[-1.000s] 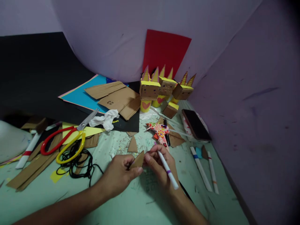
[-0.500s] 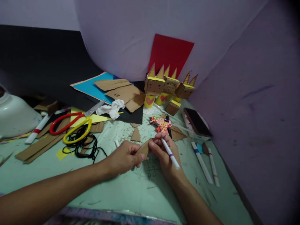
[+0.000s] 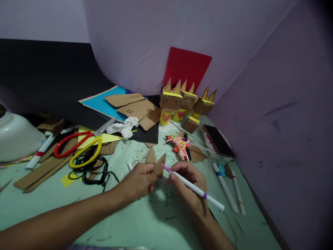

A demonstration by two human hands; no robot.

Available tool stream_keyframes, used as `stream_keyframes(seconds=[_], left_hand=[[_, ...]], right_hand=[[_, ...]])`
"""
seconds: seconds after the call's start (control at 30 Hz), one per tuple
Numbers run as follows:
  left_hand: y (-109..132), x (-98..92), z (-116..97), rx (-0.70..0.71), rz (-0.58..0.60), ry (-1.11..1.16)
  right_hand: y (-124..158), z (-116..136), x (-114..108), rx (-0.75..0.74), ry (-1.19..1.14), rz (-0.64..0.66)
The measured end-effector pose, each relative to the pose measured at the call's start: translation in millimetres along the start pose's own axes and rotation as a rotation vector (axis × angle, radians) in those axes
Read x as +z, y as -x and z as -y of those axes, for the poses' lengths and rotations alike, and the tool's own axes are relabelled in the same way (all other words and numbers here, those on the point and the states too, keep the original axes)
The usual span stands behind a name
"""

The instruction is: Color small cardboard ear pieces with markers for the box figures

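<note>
My left hand [image 3: 137, 180] pinches a small pointed piece of brown cardboard [image 3: 159, 165] and holds it upright just above the pale green table [image 3: 145, 222]. My right hand [image 3: 188, 184] grips a white marker with a purple band [image 3: 194, 187]; its purple tip touches the cardboard piece. A second cardboard triangle [image 3: 151, 157] lies just behind the hands. A white marker cap [image 3: 129, 166] lies beside my left hand.
Red-and-yellow scissors [image 3: 80, 146] and a black cord [image 3: 92, 168] lie at the left. Cardboard box figures with yellow spikes [image 3: 182, 102] stand at the back. A patterned glue gun [image 3: 180, 146], a phone [image 3: 218, 140] and two markers [image 3: 231, 191] lie at the right, by the wall.
My right hand has turned the marker so that its purple tip now points at the cardboard piece. My left hand has lifted the piece a little. The view has shifted slightly.
</note>
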State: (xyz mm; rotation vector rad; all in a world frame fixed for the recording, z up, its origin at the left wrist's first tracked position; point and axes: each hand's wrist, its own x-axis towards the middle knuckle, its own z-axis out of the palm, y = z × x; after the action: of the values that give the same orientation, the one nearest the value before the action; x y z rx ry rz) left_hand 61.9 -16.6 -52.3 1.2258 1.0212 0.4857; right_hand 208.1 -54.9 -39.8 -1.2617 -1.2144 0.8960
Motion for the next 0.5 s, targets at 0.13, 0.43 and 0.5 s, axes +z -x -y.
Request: stream_keyframes(seconds=[0.13,0.43,0.5], left_hand=[[0.3,-0.2,2.2,-0.018,-0.025,-0.072],[2.3,-0.2,-0.1,-0.042,-0.032,-0.084],[2.7,0.2,-0.1,-0.049,-0.036,-0.085]], right_hand=[[3.7,-5.9,0.2,-0.069,0.184,-0.007],[7.7,-18.7,1.8,-0.293,0.274,-0.013],[6.9,-18.6,2.3,-0.349,0.298,-0.008]])
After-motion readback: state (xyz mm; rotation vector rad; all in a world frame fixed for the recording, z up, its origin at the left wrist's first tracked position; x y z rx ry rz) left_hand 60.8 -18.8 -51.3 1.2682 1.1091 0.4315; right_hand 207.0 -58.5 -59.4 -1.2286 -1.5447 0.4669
